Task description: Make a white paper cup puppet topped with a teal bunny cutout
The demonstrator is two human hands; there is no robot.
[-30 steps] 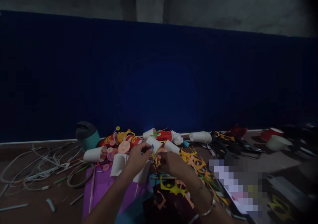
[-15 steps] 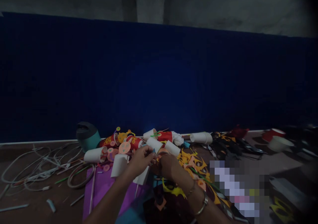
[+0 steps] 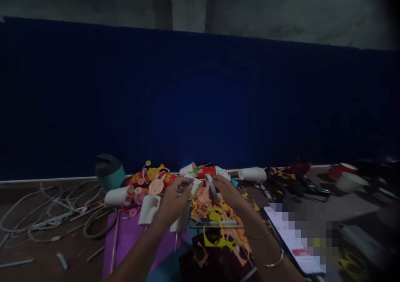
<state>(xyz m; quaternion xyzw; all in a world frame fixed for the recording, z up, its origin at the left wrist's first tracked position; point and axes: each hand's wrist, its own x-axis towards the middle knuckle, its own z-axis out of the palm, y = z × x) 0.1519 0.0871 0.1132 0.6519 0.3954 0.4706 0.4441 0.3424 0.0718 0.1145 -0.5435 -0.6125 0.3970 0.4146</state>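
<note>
My left hand (image 3: pixel 175 196) is closed in a pinch over the craft pile, with a small bluish spot at its fingertips; what it pinches is too small to make out. My right hand (image 3: pixel 229 191) grips the edge of a pale roll of tape (image 3: pixel 210 188) standing upright between the hands. Beside my left hand is an upside-down white paper cup (image 3: pixel 148 212), and a second white cup (image 3: pixel 180 221) is partly hidden behind the wrist. A peach paper face disc (image 3: pixel 156 186) lies just left of my left hand. Yellow and orange paper cut-outs (image 3: pixel 218 217) spread beneath my right hand.
A teal bottle (image 3: pixel 112 178) stands against the blue wall (image 3: pixel 200 107). Coiled white cables (image 3: pixel 43 207) cover the left floor. A purple sheet (image 3: pixel 129 240) lies in front. At right are a phone (image 3: pixel 290 240), black cables (image 3: pixel 300 186) and a cream cup (image 3: pixel 351 181).
My right hand has moved up and to the right, and the roll of tape now shows in its fingers. The paper scraps below are uncovered. My left hand has shifted slightly left.
</note>
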